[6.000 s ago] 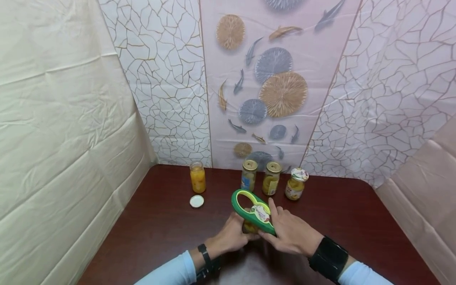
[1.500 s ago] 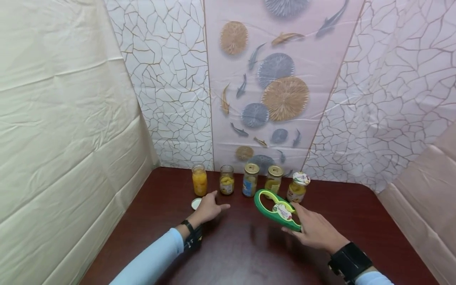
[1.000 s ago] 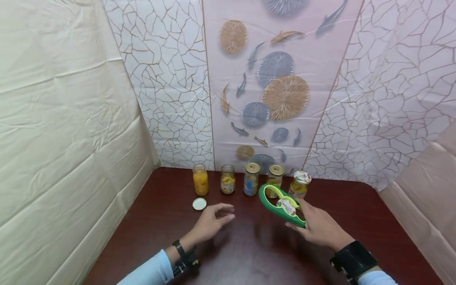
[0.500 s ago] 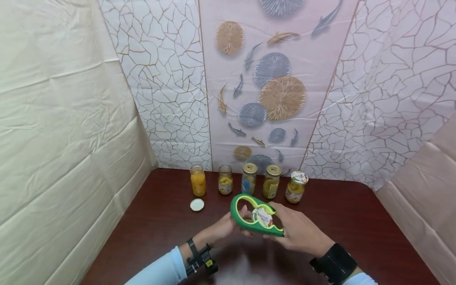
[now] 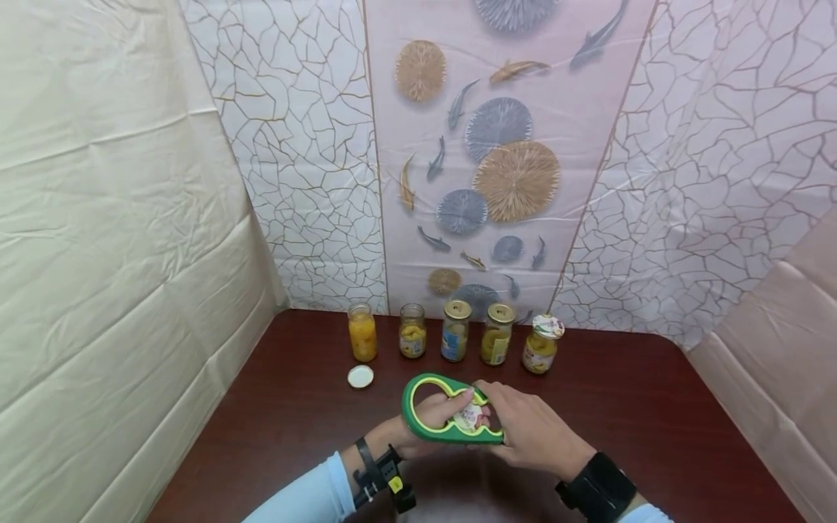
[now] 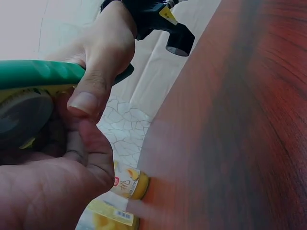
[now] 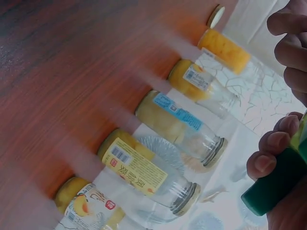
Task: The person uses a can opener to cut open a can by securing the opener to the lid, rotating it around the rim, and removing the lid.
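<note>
My right hand (image 5: 536, 428) grips one end of a green-and-yellow jar opener (image 5: 451, 436), held above the table. A printed white lid (image 5: 467, 419) sits inside the opener's ring. My left hand (image 5: 433, 415) pinches this lid, its thumb across the top and its fingers curled beneath; the left wrist view shows the lid's grey underside (image 6: 24, 120). Behind the hands, a jar of yellow fruit (image 5: 412, 339) stands with its mouth uncovered. To its left is an uncovered jar of orange fruit (image 5: 362, 340).
Two gold-lidded jars, a blue-labelled one (image 5: 454, 340) and a yellow-labelled one (image 5: 496, 344), stand right of the uncovered pair. A shorter jar with a printed lid (image 5: 540, 352) ends the row. One loose white lid (image 5: 360, 376) lies on the dark red table (image 5: 301, 407).
The fruit jar earlier held under the opener now stands second from left, uncovered. My left hand has left it and come back to the lid, while the opener has moved left and closer.
</note>
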Available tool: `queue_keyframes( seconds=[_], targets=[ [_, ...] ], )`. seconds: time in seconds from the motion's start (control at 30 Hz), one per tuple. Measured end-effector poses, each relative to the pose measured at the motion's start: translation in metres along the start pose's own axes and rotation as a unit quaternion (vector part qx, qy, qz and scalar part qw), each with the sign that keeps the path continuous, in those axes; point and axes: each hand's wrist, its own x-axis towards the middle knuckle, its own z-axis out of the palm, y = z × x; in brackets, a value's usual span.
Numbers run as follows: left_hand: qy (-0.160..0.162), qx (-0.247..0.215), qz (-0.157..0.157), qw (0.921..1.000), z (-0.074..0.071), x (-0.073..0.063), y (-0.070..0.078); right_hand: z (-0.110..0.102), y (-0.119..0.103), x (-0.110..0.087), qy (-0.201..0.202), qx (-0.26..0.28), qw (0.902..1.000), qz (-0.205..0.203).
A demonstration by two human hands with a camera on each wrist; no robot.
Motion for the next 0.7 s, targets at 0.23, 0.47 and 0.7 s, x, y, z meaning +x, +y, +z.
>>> queue_keyframes(
  seconds=[0.23, 0.47, 0.7],
  targets=[
    [0.039, 0.08, 0.005, 0.996, -0.001, 0.003, 0.004, 0.0, 0.006, 0.002, 0.027, -0.008, 0.9995, -0.012],
    [0.087, 0.202, 0.072, 0.9728, -0.002, 0.002, 0.0, -0.013, 0.023, 0.007, 0.094, -0.031, 0.995, -0.019],
    [0.184, 0.276, 0.066, 0.9408, -0.02, -0.022, -0.008, -0.037, 0.074, -0.002, 0.121, -0.038, 0.9895, 0.069]
  ],
)
